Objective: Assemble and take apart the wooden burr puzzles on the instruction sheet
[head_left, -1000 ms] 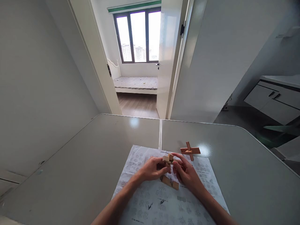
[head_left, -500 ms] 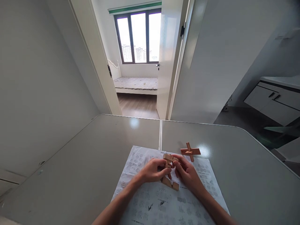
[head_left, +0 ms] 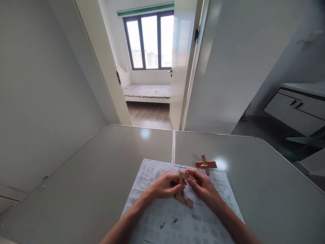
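Between my two hands are light wooden puzzle blocks, notched and set crosswise against each other. My left hand is closed on them from the left, thumb and fingers pinching. From the right, my right hand grips the same blocks with thumb and fingertips. Fingers cover part of how the pieces meet. Below them a loose notched wooden block lies on the printed instruction sheet. Beyond my right hand, at the sheet's far edge, rests a reddish-brown wooden cross-shaped puzzle.
The sheet lies on a glossy grey table with a seam down its middle. Past the table's far edge are an open door and a bed under a window. A white cabinet stands at the right.
The blocks in my hands have turned and tilted, and their top piece now points differently. My right fingers have shifted slightly. The loose block and the cross-shaped puzzle stay put.
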`<state>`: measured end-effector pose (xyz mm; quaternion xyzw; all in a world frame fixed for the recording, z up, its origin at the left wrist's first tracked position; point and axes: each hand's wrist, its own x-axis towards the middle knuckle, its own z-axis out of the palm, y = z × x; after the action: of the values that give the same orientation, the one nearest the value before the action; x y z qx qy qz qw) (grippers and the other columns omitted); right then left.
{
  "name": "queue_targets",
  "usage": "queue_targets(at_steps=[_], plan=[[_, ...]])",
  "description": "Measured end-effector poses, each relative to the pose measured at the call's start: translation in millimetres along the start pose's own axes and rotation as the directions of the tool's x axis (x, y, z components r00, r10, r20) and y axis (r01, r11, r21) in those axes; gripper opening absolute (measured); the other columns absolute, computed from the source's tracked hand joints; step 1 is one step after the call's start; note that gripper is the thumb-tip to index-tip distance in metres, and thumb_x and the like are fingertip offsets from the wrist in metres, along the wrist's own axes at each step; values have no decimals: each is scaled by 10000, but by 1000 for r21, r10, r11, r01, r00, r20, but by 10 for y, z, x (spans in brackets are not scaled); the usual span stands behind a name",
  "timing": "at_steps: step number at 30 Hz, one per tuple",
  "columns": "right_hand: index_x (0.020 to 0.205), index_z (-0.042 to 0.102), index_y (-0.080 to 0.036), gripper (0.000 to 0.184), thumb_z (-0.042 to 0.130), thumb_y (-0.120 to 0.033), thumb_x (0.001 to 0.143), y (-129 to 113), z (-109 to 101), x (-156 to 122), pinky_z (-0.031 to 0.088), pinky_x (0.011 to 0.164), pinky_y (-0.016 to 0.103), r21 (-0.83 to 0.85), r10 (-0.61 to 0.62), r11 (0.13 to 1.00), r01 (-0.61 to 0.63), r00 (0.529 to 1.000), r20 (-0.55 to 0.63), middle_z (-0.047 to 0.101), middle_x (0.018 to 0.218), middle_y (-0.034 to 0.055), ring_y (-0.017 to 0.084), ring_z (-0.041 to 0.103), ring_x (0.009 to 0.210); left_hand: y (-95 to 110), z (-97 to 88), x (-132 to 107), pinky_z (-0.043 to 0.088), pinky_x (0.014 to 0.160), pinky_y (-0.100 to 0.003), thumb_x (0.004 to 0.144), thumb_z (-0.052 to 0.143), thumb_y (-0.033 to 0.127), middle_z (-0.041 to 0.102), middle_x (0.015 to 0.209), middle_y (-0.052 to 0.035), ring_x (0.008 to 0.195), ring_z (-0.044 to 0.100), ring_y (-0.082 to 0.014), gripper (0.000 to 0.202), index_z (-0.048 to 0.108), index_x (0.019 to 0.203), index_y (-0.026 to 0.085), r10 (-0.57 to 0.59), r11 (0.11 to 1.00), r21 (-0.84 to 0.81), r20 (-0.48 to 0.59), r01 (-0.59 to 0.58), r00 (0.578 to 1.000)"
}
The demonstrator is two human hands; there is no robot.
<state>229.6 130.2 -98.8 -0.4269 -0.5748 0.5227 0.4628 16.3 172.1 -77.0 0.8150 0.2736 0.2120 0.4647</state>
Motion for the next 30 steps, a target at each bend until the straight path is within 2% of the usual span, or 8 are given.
queue_targets(at_steps=[7, 14, 17, 21, 26, 30], plan=[[1189, 724, -258, 384, 659, -543, 940, 61, 68, -35, 585, 851, 381, -65, -59, 996, 54, 995, -81, 702, 1099, 89, 280, 680, 977, 19, -8, -5, 516, 695, -244, 972, 566, 317, 785, 844, -78, 739, 700, -179, 242, 716, 905, 138, 3, 1000, -23, -2, -3, 1000], [1249, 709, -264, 426, 665, -546, 933, 96, 96, -31, 575, 869, 384, -135, -93, 988, 76, 988, -120, 651, 1025, 73, 258, 644, 918, -15, 1, 2, 472, 637, -222, 987, 560, 394, 761, 767, -60, 647, 640, -140, 344, 730, 840, 134, 15, 1000, 15, -24, -15, 1000], [1301, 686, -274, 475, 684, -554, 918, 119, 95, -19, 571, 840, 375, -148, -87, 987, 66, 986, -140, 632, 963, 54, 244, 636, 865, -23, 3, 3, 460, 619, -214, 995, 547, 427, 756, 753, -59, 629, 628, -128, 389, 737, 833, 129, 14, 1000, 17, -17, -13, 1000], [1297, 663, -239, 509, 723, -544, 893, 130, 86, -8, 563, 814, 367, -78, -23, 997, 13, 991, -129, 667, 881, 36, 243, 656, 843, 10, 1, 1, 472, 633, -212, 989, 561, 427, 769, 784, -63, 650, 640, -130, 369, 738, 864, 128, 5, 999, -35, -20, -5, 1000], [1241, 670, -238, 462, 702, -552, 904, 106, 86, -7, 564, 913, 402, 15, -2, 1000, 3, 998, -56, 733, 1048, 81, 292, 689, 1005, 63, -9, -1, 491, 644, -216, 986, 557, 434, 774, 813, -65, 692, 667, -145, 360, 733, 881, 138, -5, 996, -93, -5, 5, 1000], [1239, 656, -240, 430, 651, -552, 942, 91, 92, -5, 564, 905, 401, 16, -1, 1000, 2, 999, -38, 743, 1081, 85, 293, 697, 1003, 30, 15, -2, 505, 675, -226, 1005, 525, 450, 784, 839, -68, 728, 686, -157, 369, 714, 910, 148, -25, 996, -91, -1, 25, 1000]])
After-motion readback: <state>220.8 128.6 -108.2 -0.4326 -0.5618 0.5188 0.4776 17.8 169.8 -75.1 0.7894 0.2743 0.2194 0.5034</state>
